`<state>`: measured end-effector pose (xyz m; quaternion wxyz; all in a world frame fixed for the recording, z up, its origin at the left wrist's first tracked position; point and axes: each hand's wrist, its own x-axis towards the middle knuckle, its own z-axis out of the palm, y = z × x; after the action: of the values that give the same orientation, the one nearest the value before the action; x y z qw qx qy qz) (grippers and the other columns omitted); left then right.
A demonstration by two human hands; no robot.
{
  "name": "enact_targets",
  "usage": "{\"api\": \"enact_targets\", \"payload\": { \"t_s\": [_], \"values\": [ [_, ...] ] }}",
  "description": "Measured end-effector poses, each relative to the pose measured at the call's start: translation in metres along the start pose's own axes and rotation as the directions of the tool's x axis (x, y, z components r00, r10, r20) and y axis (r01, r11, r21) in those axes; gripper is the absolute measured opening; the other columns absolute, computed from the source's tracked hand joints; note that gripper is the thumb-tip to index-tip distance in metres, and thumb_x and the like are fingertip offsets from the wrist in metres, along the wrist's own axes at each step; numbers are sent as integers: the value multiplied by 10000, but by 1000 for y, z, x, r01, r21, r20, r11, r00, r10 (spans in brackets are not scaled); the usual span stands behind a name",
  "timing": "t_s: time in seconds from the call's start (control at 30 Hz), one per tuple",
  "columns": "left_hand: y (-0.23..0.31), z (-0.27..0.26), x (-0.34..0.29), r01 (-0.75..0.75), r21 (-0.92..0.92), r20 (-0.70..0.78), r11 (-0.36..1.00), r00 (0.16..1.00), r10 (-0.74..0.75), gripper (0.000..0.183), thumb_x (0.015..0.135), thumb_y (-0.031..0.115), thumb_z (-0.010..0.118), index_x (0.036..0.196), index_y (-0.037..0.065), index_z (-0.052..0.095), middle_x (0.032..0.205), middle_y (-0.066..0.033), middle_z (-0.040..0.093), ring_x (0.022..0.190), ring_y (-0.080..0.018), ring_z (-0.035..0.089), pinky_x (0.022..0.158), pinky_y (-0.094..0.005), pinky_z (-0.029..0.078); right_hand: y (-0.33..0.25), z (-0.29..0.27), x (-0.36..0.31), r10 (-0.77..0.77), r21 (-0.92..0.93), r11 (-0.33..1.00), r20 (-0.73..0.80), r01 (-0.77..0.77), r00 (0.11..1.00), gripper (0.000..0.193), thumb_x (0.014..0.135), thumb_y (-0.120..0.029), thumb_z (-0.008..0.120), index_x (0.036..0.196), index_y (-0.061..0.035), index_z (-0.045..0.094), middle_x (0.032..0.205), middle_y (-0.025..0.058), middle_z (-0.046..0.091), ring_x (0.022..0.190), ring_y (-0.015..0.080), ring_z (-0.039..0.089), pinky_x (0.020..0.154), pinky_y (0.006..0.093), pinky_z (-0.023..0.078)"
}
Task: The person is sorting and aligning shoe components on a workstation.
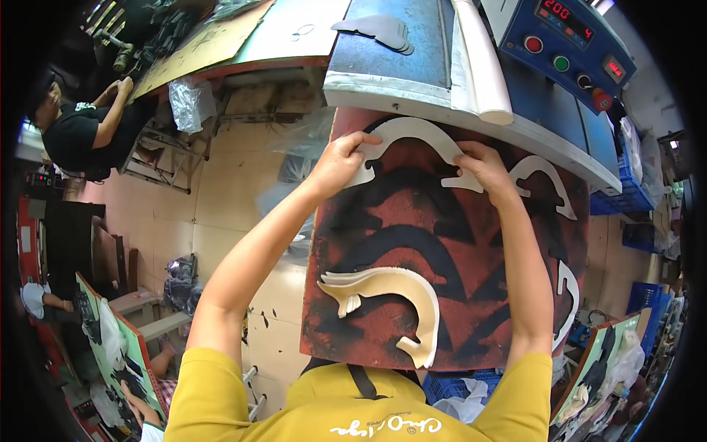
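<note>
A white arch-shaped cut piece (420, 129) lies along the far edge of a red board stained with black arch-shaped marks (479, 324). My left hand (345, 158) pinches its left end, fingers closed over the edge. On the opposite end, my right hand (482, 166) grips the piece between thumb and fingers. Just right of that hand sits a second white arched piece (549, 173), and another (568, 302) rests by the board's right edge, partly behind my forearm. A stack of cream arched pieces (428, 313) lies on the near left of the board.
Beyond the board stands a blue machine bed with a white front edge (398, 92), carrying grey flat pieces (383, 33), a white roll (482, 66) and a control panel (567, 51). Blue crates (630, 184) stand right. Another person (81, 132) sits at a bench far left.
</note>
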<state>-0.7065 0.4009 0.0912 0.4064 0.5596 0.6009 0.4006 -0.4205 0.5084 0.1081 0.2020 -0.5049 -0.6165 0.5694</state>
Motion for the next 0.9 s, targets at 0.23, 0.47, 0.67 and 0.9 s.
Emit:
{"api": "enact_targets", "payload": {
  "t_s": [0.23,0.47,0.67,0.9],
  "values": [
    [-20,-14,27,-5,-3,42,1000,999,5,435,867,31,494,1272,47,653,1073,-61,625,939,-125,577,869,-293,479,17,3,16,-15,72,997,-133,25,991,387,853,-142,663,1205,19,674,900,54,684,791,113,610,785,275,470],
    [-16,-5,25,1,201,-21,980,1000,3,437,860,19,493,1272,18,636,1158,-121,579,1064,-247,585,968,-321,440,32,5,20,-67,-23,998,-193,64,979,436,834,-126,683,1239,33,655,956,132,721,830,166,665,807,283,505],
    [-23,-2,25,-57,251,-85,966,993,80,448,859,-5,492,1288,29,619,1251,-146,542,1165,-276,553,1017,-342,419,37,1,13,-176,-180,974,-245,134,953,413,826,-97,652,1228,-4,669,1027,136,734,910,170,678,852,296,514],
    [-17,-5,27,0,230,-74,973,997,17,428,850,10,492,1252,20,638,1235,-177,530,1193,-339,532,1052,-386,413,36,-1,11,-125,-182,980,-256,79,958,367,834,-91,634,1186,-5,690,1037,138,737,904,172,682,839,306,518]
  ]
}}
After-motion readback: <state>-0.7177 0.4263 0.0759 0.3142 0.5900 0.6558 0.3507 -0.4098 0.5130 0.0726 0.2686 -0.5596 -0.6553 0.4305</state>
